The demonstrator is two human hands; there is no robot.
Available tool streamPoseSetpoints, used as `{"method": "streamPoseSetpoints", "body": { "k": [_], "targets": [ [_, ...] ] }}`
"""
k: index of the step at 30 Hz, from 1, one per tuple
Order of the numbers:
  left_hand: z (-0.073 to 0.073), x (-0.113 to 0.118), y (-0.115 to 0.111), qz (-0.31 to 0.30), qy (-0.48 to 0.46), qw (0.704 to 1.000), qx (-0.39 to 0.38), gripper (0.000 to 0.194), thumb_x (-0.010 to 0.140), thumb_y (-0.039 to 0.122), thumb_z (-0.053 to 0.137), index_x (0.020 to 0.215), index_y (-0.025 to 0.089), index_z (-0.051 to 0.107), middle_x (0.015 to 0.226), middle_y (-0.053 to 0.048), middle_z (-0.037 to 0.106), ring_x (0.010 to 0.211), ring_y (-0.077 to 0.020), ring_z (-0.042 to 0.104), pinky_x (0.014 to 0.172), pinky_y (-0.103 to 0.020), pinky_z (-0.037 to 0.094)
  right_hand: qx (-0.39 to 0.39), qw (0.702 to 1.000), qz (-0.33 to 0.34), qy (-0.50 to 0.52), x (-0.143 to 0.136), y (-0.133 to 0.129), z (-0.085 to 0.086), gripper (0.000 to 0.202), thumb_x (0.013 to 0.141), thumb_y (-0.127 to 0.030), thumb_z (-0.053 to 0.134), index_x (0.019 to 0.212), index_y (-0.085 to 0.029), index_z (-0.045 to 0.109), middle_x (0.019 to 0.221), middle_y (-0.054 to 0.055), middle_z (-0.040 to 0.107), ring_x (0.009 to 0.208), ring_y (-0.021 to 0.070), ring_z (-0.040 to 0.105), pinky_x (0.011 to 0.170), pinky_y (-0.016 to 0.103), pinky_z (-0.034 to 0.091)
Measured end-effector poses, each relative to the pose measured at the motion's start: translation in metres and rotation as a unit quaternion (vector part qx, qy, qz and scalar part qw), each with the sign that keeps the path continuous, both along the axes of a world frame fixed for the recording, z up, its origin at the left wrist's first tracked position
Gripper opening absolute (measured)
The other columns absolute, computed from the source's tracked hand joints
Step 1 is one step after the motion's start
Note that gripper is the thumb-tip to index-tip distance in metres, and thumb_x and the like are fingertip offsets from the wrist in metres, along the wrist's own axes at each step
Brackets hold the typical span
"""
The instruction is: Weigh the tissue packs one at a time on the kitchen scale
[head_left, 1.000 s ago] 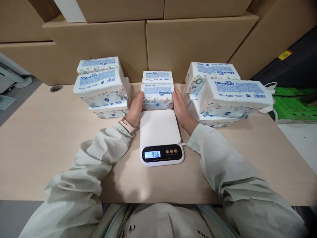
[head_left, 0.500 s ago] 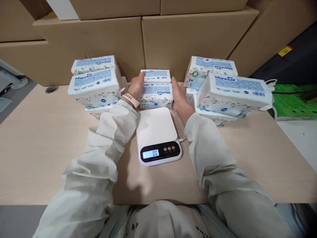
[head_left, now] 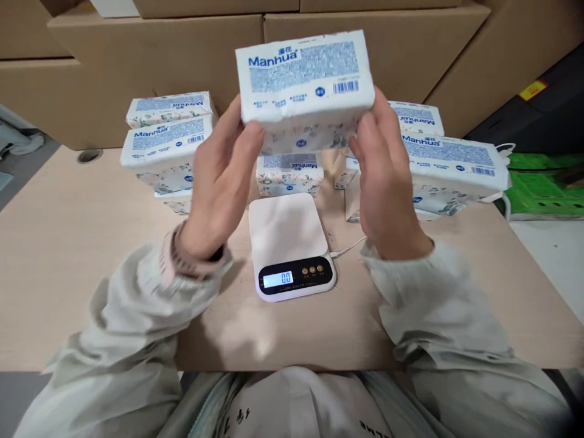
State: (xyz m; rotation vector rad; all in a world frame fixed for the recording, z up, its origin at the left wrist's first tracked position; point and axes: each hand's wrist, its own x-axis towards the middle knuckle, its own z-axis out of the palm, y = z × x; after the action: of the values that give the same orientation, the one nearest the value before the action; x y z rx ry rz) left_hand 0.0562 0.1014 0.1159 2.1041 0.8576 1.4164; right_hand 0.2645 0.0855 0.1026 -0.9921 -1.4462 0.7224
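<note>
Raised above the table is a white and blue tissue pack (head_left: 303, 79) marked "Manhua", gripped at its two ends. My left hand (head_left: 223, 173) holds its left end, thumb on the front side. At the right end my right hand (head_left: 385, 170) has its fingers pressed against the pack. Beneath it, another tissue pack (head_left: 289, 175) lies on the table behind a white kitchen scale (head_left: 289, 228). The scale's plate carries nothing, and its lit display reads 0.0. A pink wristband (head_left: 176, 258) circles my left wrist.
Stacked tissue packs stand at the left (head_left: 168, 146) and at the right (head_left: 449, 161) of the table (head_left: 82, 261). Cardboard boxes (head_left: 173, 55) form a wall behind. A white cable (head_left: 351, 246) runs from the scale. Green crates (head_left: 542, 185) sit at far right.
Both hands have lifted the upper tissue pack off the middle stack and brought it up, nearer the camera. The lower pack stayed behind the scale, whose display still reads 0.0.
</note>
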Motion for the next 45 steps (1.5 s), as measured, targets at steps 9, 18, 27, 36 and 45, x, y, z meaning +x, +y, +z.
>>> {"method": "streamPoseSetpoints", "body": {
  "k": [9,18,27,36,45],
  "targets": [
    [-0.068,-0.043,-0.117,0.115,0.015,0.987,-0.112,0.049,0.111,0.034,0.061,0.16,0.042,0.057,0.158,0.005,0.064,0.15,-0.0266,0.061,0.142,-0.056,0.032,-0.07,0.994,0.045,-0.071,0.003,-0.108,-0.086,0.065,0.112,-0.044,0.052,0.173,-0.04,0.029,0.176,0.003,0.046,0.158,0.0292,0.052,0.129,0.055,0.05],
    [-0.11,-0.049,-0.109,0.106,-0.132,0.978,-0.119,0.045,0.111,0.04,0.058,0.156,0.035,0.064,0.164,-0.001,0.06,0.158,-0.0304,0.052,0.138,-0.052,0.039,-0.016,0.999,-0.044,-0.022,0.017,-0.098,-0.113,0.047,0.111,-0.046,0.051,0.156,-0.034,0.061,0.159,0.006,0.066,0.151,0.0298,0.06,0.131,0.057,0.045],
    [-0.126,-0.055,-0.094,0.136,-0.216,0.96,-0.116,0.051,0.107,0.061,0.056,0.146,0.031,0.071,0.158,-0.006,0.064,0.158,-0.0347,0.051,0.14,-0.06,0.032,-0.053,0.991,-0.118,0.038,0.019,-0.097,-0.117,0.042,0.111,-0.051,0.047,0.141,-0.034,0.071,0.145,0.005,0.074,0.146,0.0326,0.064,0.131,0.062,0.045],
    [-0.124,-0.051,-0.096,0.107,-0.223,0.964,-0.096,0.044,0.111,0.047,0.05,0.147,0.034,0.072,0.155,0.005,0.068,0.153,-0.0282,0.058,0.139,-0.049,0.041,-0.045,0.992,-0.114,0.04,0.018,-0.101,-0.118,0.042,0.112,-0.048,0.043,0.138,-0.035,0.073,0.143,0.004,0.075,0.144,0.034,0.065,0.128,0.062,0.048],
    [-0.124,-0.052,-0.098,0.109,-0.213,0.965,-0.11,0.044,0.111,0.05,0.052,0.147,0.035,0.071,0.156,0.001,0.067,0.154,-0.0288,0.057,0.141,-0.054,0.034,-0.037,0.993,-0.103,0.048,0.019,-0.102,-0.117,0.043,0.111,-0.05,0.047,0.137,-0.03,0.075,0.142,0.004,0.077,0.142,0.0315,0.067,0.127,0.059,0.049]
  ]
}}
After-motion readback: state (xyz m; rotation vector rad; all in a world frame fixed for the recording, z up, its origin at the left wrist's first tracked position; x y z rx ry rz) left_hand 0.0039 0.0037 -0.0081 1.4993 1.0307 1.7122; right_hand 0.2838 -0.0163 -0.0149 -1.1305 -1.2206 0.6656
